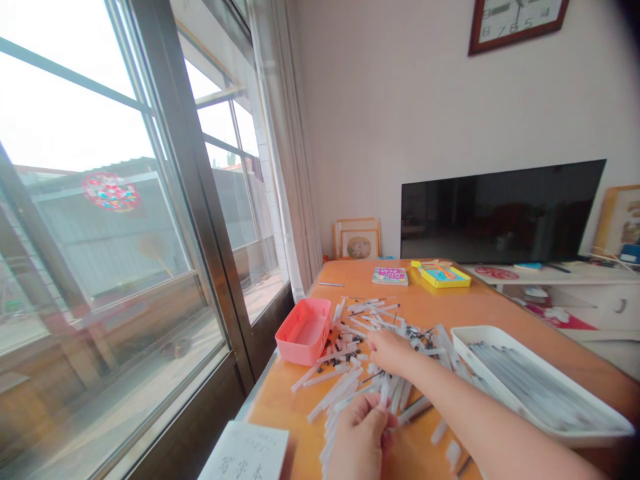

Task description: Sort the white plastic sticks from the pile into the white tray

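Observation:
My left hand [363, 433] is closed in a pinch around a translucent white pen barrel [384, 390], which points up and away from me. Farther forward, my right hand [393, 352] reaches over the pile of pen parts [350, 387], its fingers curled together at the pile's left part. Whatever those fingertips hold, if anything, is hidden. Clear barrels, whitish caps and small black pieces lie loosely scattered around both hands. To the left of the pile is a pink plastic box [303, 337]. A white tray [463, 337] with many thin pen pieces stands right of my right forearm.
At the lower left lies a notebook [245, 453]. A single pen [331, 285], a colourful booklet [390, 276] and a yellow tray [445, 279] are toward the table's far end. Glass doors [195, 200] flank the table's left; a television [500, 217] stands beyond.

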The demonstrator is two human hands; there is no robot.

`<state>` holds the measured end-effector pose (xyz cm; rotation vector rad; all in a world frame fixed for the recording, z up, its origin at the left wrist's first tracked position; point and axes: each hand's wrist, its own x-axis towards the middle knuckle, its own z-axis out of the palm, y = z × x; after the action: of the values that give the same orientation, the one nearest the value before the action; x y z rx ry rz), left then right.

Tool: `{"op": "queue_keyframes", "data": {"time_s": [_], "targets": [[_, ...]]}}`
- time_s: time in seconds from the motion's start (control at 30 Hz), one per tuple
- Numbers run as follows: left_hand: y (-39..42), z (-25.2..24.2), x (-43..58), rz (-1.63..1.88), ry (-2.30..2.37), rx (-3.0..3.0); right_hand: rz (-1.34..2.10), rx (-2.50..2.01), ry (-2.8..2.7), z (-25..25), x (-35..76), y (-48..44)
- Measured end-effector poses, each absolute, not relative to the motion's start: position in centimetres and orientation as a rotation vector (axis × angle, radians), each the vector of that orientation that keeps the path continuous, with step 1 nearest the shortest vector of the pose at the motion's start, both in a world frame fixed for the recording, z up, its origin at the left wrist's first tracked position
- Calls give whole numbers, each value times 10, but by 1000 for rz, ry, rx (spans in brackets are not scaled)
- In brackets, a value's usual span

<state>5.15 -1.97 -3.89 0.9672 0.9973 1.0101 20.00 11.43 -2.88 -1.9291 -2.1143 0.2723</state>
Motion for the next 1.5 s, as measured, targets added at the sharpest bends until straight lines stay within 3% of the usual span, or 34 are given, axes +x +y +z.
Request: {"op": "queue_keyframes", "data": {"time_s": [0.33,0.7,1.23,1.5], "targets": [[-25,-37,51,985,865,911,455,-1697,-1788,-18,223,74],[-42,-21,58,964,770,980,1262,-1265,-964,-16,255,-41],[-37,-10,75,1048,905,1184,1466,-891,-749,-11,252,-60],[-31,-51,86,1061,938,1206,1398,-987,-790,-3,249,-60]]}}
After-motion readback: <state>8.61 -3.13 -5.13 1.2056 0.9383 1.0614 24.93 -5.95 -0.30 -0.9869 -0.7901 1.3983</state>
